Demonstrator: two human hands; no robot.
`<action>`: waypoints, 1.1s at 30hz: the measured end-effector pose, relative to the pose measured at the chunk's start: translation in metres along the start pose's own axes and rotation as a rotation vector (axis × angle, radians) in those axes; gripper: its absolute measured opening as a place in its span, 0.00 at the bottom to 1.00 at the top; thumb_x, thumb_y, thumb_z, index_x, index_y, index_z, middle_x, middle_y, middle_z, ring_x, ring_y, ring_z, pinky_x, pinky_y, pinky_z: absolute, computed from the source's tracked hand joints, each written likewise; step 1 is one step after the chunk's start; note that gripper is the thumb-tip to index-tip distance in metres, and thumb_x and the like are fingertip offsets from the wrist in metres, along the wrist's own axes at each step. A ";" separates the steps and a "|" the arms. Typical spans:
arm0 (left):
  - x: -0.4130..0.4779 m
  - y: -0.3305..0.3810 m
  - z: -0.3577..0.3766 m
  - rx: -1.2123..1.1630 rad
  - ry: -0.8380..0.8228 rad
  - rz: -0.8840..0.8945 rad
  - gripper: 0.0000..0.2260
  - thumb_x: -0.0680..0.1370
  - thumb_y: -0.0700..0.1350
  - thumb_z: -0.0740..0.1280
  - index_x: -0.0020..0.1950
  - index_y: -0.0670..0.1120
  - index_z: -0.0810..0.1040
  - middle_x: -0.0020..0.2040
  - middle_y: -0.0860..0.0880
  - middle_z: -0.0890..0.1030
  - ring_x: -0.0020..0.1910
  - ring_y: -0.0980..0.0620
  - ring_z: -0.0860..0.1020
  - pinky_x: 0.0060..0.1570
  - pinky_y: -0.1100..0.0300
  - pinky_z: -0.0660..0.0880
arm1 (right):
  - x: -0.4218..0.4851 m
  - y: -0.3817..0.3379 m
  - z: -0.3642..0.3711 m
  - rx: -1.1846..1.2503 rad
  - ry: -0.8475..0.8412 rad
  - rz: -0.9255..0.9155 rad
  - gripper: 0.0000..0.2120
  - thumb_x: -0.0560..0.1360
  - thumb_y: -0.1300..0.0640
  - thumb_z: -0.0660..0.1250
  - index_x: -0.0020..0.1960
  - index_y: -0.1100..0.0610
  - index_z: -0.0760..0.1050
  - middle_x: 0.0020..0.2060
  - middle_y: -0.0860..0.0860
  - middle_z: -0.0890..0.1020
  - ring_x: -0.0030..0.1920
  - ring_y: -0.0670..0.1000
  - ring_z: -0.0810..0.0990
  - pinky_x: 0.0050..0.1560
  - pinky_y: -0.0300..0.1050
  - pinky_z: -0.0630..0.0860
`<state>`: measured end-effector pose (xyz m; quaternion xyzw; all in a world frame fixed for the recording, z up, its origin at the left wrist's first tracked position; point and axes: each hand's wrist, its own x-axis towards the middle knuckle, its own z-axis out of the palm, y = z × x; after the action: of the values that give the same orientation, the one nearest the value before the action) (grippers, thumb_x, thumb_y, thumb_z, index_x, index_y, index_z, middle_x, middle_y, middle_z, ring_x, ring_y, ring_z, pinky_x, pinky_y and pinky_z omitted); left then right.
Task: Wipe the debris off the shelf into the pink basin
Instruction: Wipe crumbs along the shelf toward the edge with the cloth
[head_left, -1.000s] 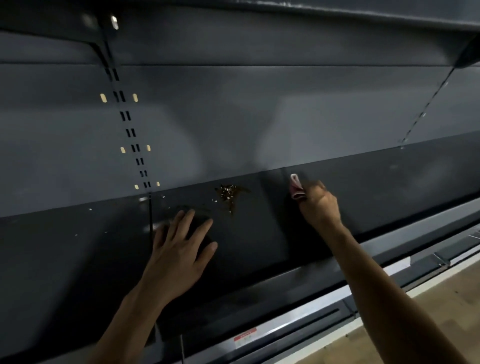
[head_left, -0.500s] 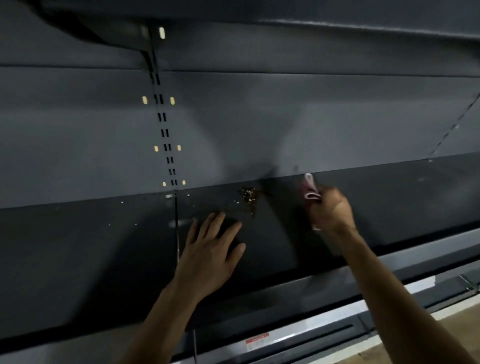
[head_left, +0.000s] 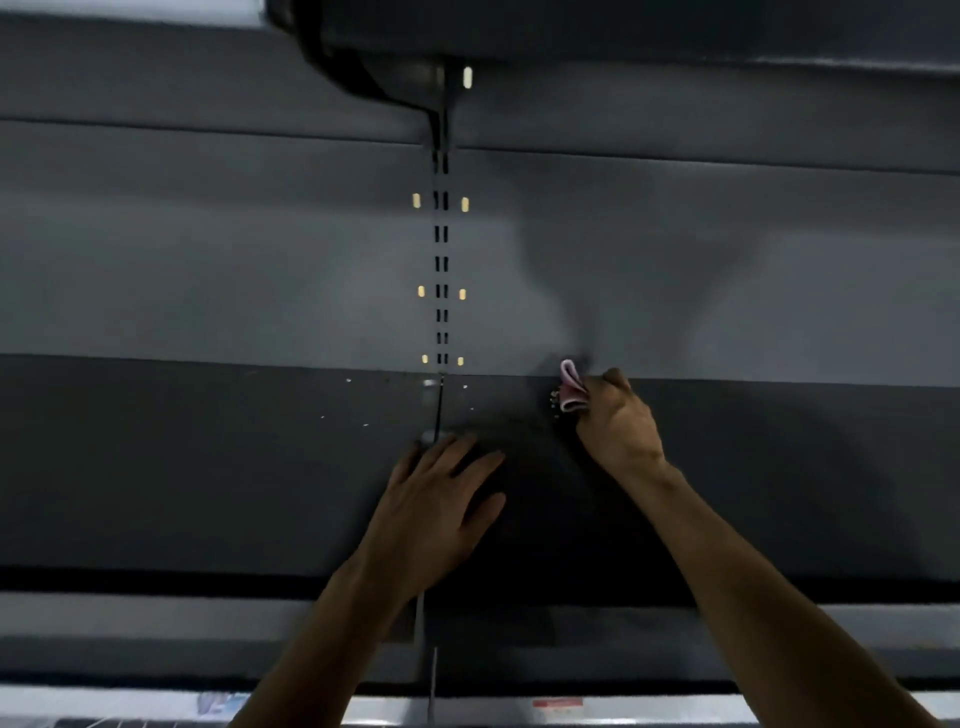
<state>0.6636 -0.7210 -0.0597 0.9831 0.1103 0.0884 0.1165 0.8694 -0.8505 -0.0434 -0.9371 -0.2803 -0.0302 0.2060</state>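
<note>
Presently: left hand (head_left: 436, 509) flat on the shelf (head_left: 208, 467), fingers straight, slightly spread. Right hand (head_left: 618, 421) curled tight round a folded pink cloth (head_left: 571, 389) at the shelf's rear edge. Debris (head_left: 555, 400) (small, blurred specks) lies just left of the cloth.

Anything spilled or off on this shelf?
Yes: a small clump of debris sits on the dark shelf near its back edge, beside the pink cloth the right hand grips. Further left, pale specks lie scattered.
</note>
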 end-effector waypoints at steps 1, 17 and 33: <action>-0.002 -0.005 -0.001 -0.003 -0.007 -0.011 0.28 0.78 0.64 0.44 0.75 0.58 0.63 0.77 0.54 0.61 0.77 0.54 0.56 0.75 0.50 0.49 | 0.003 0.000 -0.001 0.050 0.001 -0.019 0.13 0.79 0.54 0.63 0.60 0.59 0.76 0.52 0.58 0.75 0.47 0.63 0.80 0.50 0.50 0.76; -0.005 -0.011 -0.001 -0.033 0.078 -0.066 0.25 0.80 0.64 0.52 0.76 0.62 0.59 0.78 0.59 0.57 0.77 0.60 0.51 0.72 0.62 0.45 | 0.030 0.013 0.009 0.056 0.016 -0.072 0.11 0.78 0.49 0.64 0.56 0.53 0.79 0.55 0.58 0.78 0.49 0.62 0.81 0.52 0.50 0.77; -0.009 -0.041 -0.003 -0.115 -0.047 -0.009 0.31 0.75 0.67 0.44 0.77 0.60 0.57 0.80 0.55 0.51 0.79 0.56 0.46 0.76 0.57 0.42 | 0.007 0.036 -0.027 -0.045 0.084 0.117 0.18 0.78 0.54 0.64 0.67 0.50 0.73 0.58 0.61 0.79 0.51 0.65 0.81 0.50 0.55 0.79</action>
<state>0.6462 -0.6836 -0.0689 0.9760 0.1068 0.0709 0.1759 0.8961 -0.8856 -0.0311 -0.9541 -0.2155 -0.0639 0.1978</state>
